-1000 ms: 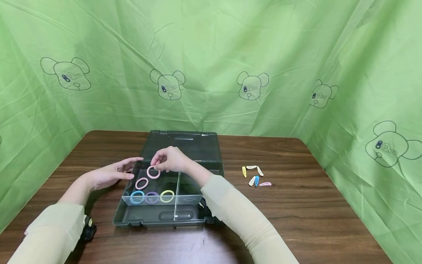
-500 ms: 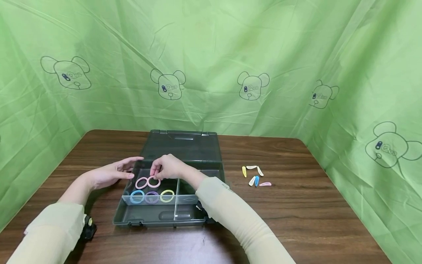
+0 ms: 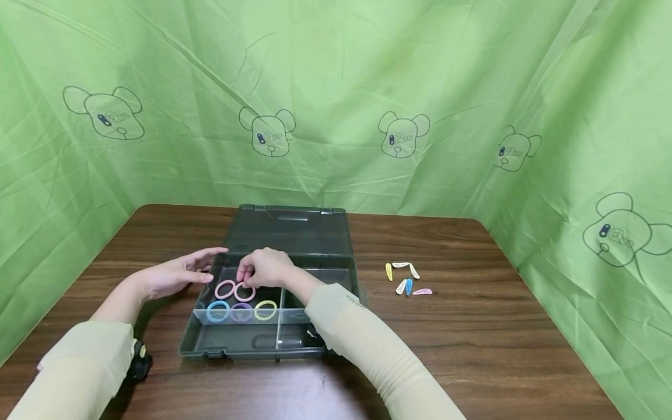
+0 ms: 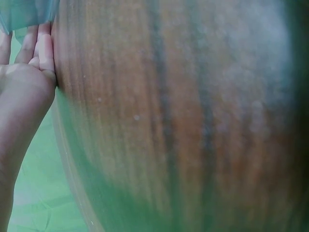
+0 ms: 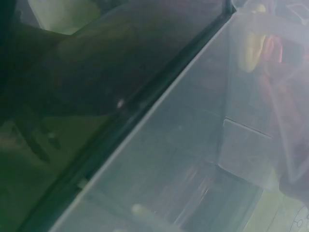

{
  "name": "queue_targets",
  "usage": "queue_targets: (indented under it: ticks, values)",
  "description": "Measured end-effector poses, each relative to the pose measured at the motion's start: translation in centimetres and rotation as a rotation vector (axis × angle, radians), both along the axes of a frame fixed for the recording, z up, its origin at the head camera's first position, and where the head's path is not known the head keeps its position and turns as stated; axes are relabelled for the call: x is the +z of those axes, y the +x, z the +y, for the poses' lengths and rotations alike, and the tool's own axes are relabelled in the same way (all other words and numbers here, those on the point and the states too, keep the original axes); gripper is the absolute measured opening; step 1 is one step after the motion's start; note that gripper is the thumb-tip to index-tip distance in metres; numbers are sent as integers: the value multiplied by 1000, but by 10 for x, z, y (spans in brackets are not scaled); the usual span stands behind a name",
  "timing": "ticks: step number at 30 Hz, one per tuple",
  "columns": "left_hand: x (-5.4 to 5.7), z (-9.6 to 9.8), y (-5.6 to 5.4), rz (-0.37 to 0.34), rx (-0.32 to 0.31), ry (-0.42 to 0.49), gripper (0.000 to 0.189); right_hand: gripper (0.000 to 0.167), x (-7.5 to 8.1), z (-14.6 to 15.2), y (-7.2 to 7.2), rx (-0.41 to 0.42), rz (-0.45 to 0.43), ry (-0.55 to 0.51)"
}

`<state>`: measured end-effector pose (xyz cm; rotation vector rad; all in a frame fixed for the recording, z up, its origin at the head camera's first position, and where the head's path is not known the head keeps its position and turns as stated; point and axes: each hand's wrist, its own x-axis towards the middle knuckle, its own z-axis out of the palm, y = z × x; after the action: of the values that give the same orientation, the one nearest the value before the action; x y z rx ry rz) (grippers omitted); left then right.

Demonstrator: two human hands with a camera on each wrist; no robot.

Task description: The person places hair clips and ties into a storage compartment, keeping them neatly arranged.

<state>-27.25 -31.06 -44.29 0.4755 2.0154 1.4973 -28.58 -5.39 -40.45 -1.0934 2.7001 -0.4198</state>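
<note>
In the head view a dark translucent divided box (image 3: 236, 338) lies with its lid (image 3: 294, 230) folded back. My right hand (image 3: 268, 268) reaches into its left large compartment and pinches the upper edge of a pink hair tie (image 3: 245, 300). Another pink hair tie (image 3: 225, 281) lies just left of it. Below them, along the clear divider, sit a blue hair tie (image 3: 209, 311), a purple hair tie (image 3: 242, 304) and a yellow hair tie (image 3: 266, 302). My left hand (image 3: 175, 275) rests against the box's left side, its fingers fairly straight; the left wrist view shows these fingers (image 4: 46, 53) at the box.
Several small snap hair clips lie on the wooden table (image 3: 472, 326) right of the box, among them a blue clip (image 3: 409, 286), a pink clip (image 3: 422, 291) and a yellow clip (image 3: 388, 272). A green curtain (image 3: 336, 70) surrounds the table. The right wrist view is blurred.
My right hand has lowered the pink hair tie toward the near side of the compartment, beside the other pink one. The left hand has stayed at the box's side.
</note>
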Motion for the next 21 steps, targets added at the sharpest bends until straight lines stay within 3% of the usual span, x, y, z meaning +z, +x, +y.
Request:
queue_targets:
  ticks: [12,21]
  values:
    - [0,-1,0,-4,-22,30,66,11,0,1,-2,12,-20,-39]
    - [-1,0,1,6,-14,24,66,20,5,10,-10,148,-201,-244]
